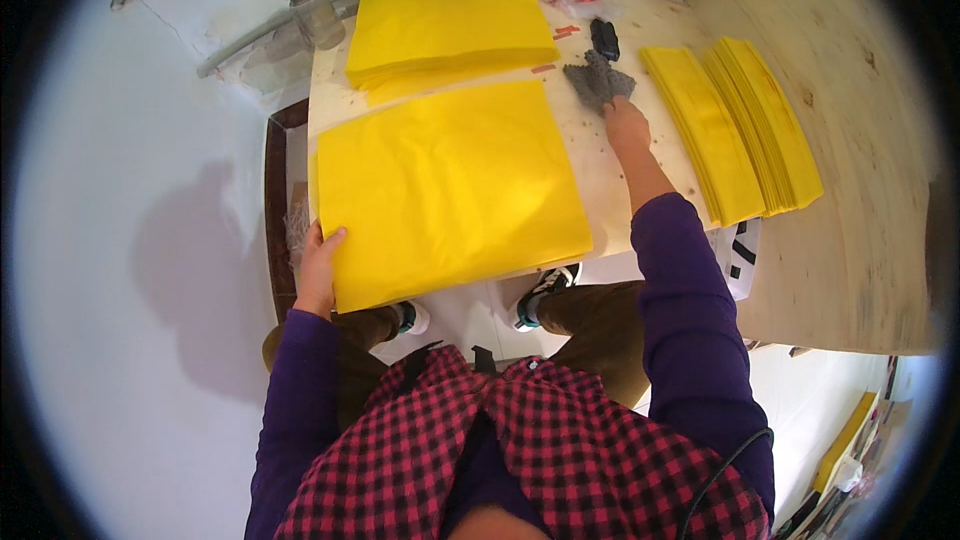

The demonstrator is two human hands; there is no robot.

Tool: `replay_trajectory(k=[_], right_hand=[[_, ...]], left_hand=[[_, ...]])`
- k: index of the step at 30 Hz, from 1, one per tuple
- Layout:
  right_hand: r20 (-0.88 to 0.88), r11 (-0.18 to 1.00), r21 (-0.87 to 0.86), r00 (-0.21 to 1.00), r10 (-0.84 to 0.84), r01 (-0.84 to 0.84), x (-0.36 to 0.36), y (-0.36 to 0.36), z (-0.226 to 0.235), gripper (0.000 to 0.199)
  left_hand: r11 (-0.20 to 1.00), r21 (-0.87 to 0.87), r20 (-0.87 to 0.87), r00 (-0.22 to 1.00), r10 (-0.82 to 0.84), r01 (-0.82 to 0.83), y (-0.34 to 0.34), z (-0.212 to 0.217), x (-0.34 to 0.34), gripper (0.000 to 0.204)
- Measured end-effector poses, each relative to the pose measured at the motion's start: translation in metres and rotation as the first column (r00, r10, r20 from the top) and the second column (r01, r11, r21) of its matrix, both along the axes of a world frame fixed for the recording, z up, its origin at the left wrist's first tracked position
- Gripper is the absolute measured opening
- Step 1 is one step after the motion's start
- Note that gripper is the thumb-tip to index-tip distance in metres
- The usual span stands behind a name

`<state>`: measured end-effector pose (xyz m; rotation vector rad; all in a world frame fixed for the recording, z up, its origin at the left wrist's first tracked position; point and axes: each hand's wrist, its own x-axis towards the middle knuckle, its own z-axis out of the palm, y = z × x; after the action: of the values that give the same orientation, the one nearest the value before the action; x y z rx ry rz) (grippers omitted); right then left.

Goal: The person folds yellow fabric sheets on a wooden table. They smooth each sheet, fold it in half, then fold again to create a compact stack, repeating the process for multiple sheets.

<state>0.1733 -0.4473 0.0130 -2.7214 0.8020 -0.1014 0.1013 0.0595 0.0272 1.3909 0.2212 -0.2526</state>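
Left hand (pixel 318 268) grips yellow sheet (pixel 450 190) at counter's (pixel 600 170) near-left edge | right hand (pixel 626 125) closed on grey rag (pixel 598 80) mid-counter | folded yellow stacks (pixel 735 125) along right edge

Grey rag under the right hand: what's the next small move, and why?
Probably close the right hand on the grey rag and lift it; the fingers only rest on its near edge, while the left hand pins the large yellow sheet.
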Motion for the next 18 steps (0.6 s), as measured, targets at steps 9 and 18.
replay_trajectory(k=[9, 18], right_hand=[[0.404, 0.996, 0.02, 0.91, -0.09, 0.09, 0.048, -0.054, -0.013, 0.054], [0.576, 0.679, 0.684, 0.768, -0.279, -0.267, 0.107, -0.063, 0.056, 0.051]], left_hand=[[0.999, 0.021, -0.058, 0.998, 0.036, -0.034, -0.002, 0.001, 0.003, 0.047], [0.999, 0.035, -0.06, 0.997, 0.039, -0.037, -0.005, 0.006, -0.001, 0.049]])
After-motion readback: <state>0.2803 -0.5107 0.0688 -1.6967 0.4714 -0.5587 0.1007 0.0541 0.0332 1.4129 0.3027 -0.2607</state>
